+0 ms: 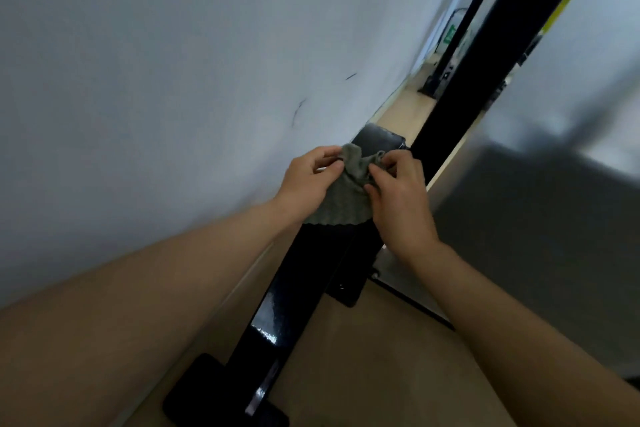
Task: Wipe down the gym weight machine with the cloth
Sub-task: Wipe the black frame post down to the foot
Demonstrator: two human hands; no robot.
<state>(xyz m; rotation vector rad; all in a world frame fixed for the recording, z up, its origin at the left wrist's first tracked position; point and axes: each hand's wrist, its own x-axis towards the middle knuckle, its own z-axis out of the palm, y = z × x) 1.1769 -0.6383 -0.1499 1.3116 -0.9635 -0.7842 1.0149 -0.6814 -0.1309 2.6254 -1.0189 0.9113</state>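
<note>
Both hands, left hand [309, 173] and right hand [398, 191], pinch the grey cloth [341, 194] with curled fingers just above the machine's black beam [298, 291], beside the wall [173, 80]; a loose, bunched grip could let the cloth slip floorward.

Both forearms bare to frame edge, no sleeves visible. Left hand [313, 173] and right hand [398, 191] bare: no gloves, rings, watch or wristband (fingernails short, as far as blur allows).
</note>
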